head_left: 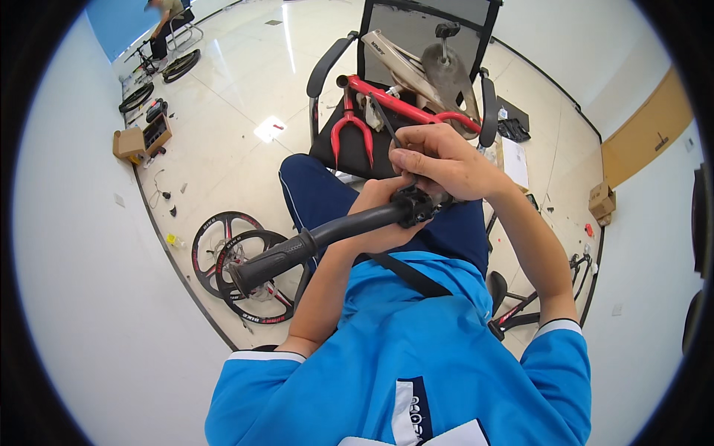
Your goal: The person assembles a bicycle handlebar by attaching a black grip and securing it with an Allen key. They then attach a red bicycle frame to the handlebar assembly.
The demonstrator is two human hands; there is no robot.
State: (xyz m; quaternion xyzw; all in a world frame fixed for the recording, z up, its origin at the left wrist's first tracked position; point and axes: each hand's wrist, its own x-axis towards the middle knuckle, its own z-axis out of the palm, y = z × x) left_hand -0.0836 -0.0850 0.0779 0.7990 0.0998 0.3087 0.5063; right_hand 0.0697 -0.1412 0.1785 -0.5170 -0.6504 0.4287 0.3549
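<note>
A black bicycle handlebar (357, 225) lies across my lap, its rubber grip (275, 260) pointing to the lower left. My left hand (383, 236) is closed around the handlebar from beneath, close to the black stem clamp (413, 207) at its middle. Above the clamp, my right hand (446, 157) pinches a thin dark hex key (384, 117), whose long arm sticks up toward the chair. My right fingers hide the key's lower part, so whether it sits in a bolt cannot be seen. The handlebar's far end is hidden behind my right hand.
Before me, an office chair (327, 70) bears a red fork (349, 123), a red frame (394, 104) and a pale frame part (405, 70). Two wheels (256, 234) lie at left. Boxes (132, 143) stand by the left wall; a seated person (162, 30) is far left.
</note>
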